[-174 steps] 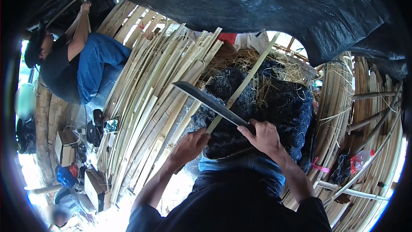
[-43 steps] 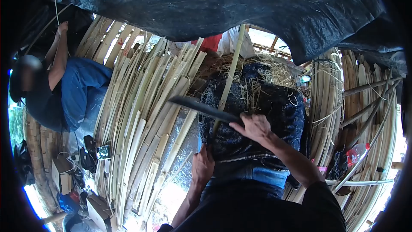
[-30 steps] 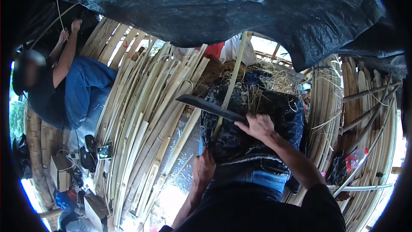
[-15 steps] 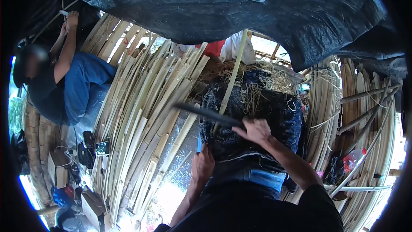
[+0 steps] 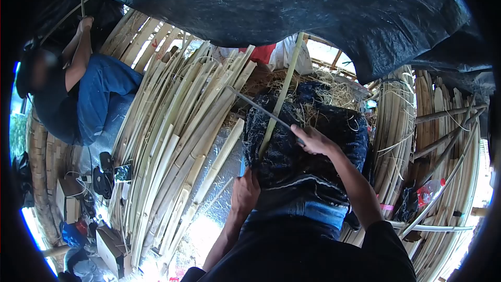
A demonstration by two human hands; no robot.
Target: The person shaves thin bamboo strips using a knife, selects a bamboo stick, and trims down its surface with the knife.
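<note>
My right hand is closed round the handle of a long, narrow machete. Its blade points up and left and crosses a pale green bamboo strip. That strip slants over the dark cloth on my lap, its upper end near the black sheeting. At its lower end is my left hand, closed with the fingertips pinched on the strip; the very end is hidden there. Loose shavings lie on and beyond the cloth.
Many split bamboo strips lie to my left. A bundle stands to my right, near a plastic bottle. Black sheeting hangs overhead. Another person sits at the left, hands raised on a thin strip. Boxes lie lower left.
The machete, blurred before, is now sharp, with its tip higher and its blade edge-on. My right hand has turned and shifted slightly up. The other person's hands moved slightly down.
</note>
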